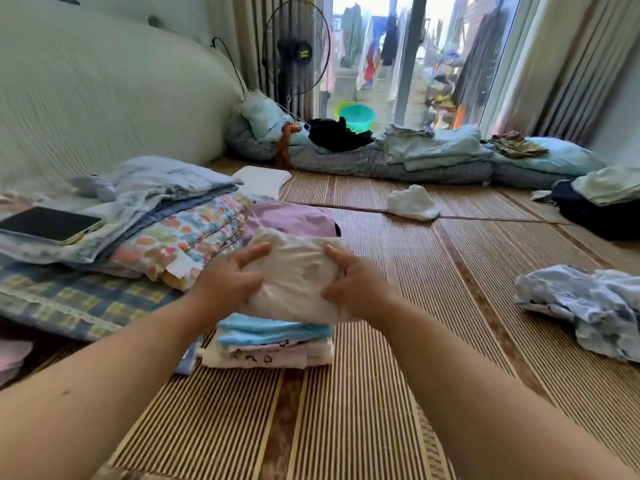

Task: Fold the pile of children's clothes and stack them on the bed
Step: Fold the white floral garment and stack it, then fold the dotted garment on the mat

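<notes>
White garment (294, 271) gripped at both sides by left hand (227, 280) and right hand (356, 284), fingers curled, set atop stack (270, 344) on mat (398, 393)

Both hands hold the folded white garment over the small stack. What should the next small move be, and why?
Probably settle the white garment squarely onto the stack and release it. The left hand and right hand grip its two sides, it looks fully folded, and it is directly over the blue piece.
</notes>
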Demonstrator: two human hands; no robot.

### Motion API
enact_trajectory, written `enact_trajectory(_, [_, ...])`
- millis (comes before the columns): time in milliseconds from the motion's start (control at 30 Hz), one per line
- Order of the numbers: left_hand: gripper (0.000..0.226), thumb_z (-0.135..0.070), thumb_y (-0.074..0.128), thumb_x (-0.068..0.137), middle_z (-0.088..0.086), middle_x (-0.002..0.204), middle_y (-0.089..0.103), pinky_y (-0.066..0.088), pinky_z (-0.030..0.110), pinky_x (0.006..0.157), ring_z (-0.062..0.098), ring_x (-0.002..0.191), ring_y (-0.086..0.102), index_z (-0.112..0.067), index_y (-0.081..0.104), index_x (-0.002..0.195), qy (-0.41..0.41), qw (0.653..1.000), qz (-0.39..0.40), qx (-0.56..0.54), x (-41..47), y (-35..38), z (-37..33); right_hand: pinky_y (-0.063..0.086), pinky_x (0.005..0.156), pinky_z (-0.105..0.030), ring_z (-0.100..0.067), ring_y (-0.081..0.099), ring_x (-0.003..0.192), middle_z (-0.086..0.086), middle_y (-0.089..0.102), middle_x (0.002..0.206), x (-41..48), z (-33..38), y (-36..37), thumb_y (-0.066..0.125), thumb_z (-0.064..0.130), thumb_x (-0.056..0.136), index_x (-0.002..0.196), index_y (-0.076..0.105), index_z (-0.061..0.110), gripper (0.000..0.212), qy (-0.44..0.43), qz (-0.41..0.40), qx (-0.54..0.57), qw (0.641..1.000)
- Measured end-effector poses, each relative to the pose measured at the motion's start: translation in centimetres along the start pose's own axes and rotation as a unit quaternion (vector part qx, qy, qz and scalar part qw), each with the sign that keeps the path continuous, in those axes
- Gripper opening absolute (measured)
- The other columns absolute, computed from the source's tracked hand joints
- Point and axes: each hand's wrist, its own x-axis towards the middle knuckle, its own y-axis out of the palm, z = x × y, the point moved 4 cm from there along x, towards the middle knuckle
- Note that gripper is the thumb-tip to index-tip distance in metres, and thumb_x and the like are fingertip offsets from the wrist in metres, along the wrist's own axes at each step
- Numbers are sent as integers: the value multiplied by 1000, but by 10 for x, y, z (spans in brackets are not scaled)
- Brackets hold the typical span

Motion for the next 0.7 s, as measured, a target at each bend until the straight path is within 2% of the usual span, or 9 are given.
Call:
enact_trajectory(67, [62,-13,59,77,5,125,58,47,17,55,14,71,60,-37,51,133,-21,997,14,76,14,-6,18,43,101,-32,-25,51,117,-7,46,139,26,-2,19,64,3,83,146,37,30,73,9,17,-53,998])
enact_trajectory(133, [66,-18,59,83,2,128,54,42,16,58,14,83,57,-36,39,143,-54,970,51,232,23,-4,37,42,104,-34,-26,51,123,-8,50,140,40,-12,31,56,7,88,143,43,30,61,21,29,-141,989])
enact_trajectory(167, [69,-24,60,85,5,137,49,44,19,64,16,93,57,-36,32,147,-70,950,72,297,25,-3,47,42,101,-33,-25,52,123,-6,51,140,43,-19,35,52,8,91,141,45,29,55,32,27,-177,983])
enact_trajectory(233, [76,-41,61,85,12,153,30,47,30,90,26,125,47,-37,23,150,-93,922,85,367,27,-2,56,45,100,-38,-24,55,119,-2,53,138,42,-31,34,50,10,92,136,50,33,50,53,8,-198,979])
enact_trajectory(300, [75,-49,60,86,11,158,13,32,41,109,33,142,24,-39,23,150,-90,917,67,384,24,1,53,41,103,-50,-23,53,120,3,50,140,30,-36,25,51,16,90,132,49,43,50,49,-23,-213,975])
enact_trajectory(367, [71,-48,60,87,6,159,10,24,46,113,35,144,13,-42,25,148,-33,917,63,393,19,18,35,31,109,-55,-22,42,133,5,37,150,11,-42,8,55,25,90,139,40,45,54,41,-50,-253,965])
enact_trajectory(500, [66,-41,60,86,0,159,13,22,47,115,30,144,11,-45,29,145,82,918,109,373,5,81,-11,24,113,-57,-18,34,139,6,30,155,-35,-60,-35,58,37,89,145,32,40,62,25,-92,-279,956])
enact_trajectory(700, [65,-42,64,86,-3,159,14,19,46,116,24,147,9,-44,32,143,178,900,180,356,-32,220,-77,21,114,-55,-16,30,141,6,28,155,-111,-122,-113,58,39,89,145,32,40,61,91,-145,-279,945])
